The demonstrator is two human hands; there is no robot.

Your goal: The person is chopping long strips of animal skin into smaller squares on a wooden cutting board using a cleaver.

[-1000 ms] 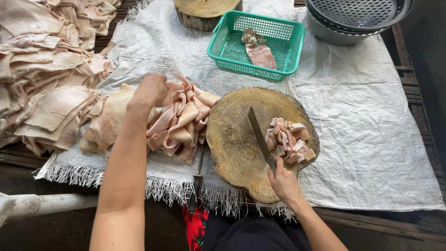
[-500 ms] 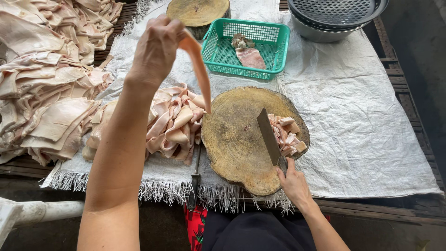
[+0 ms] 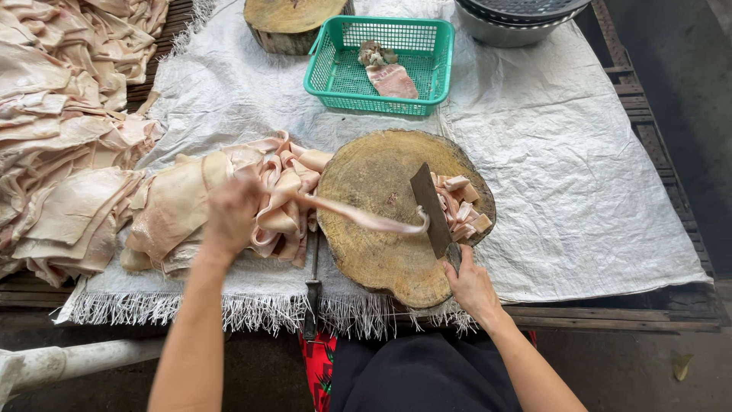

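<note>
Head view shows the left hand point(image 3: 231, 210) in the middle left of the frame, fingers closed around one end of a long pale strip of pork skin point(image 3: 358, 217). The strip runs almost horizontally to the right, across the round wooden chopping block point(image 3: 381, 252), and its far end curls just beside the cleaver blade point(image 3: 429, 207). The right hand point(image 3: 473, 286), lower right of centre, grips the cleaver handle with closed fingers and is the nearer hand to that free end. Cut pieces point(image 3: 461, 206) lie on the block behind the blade. A green basket point(image 3: 435, 69) stands at the top, and a pile of skin sheets point(image 3: 69, 152) lies at the left.
</note>
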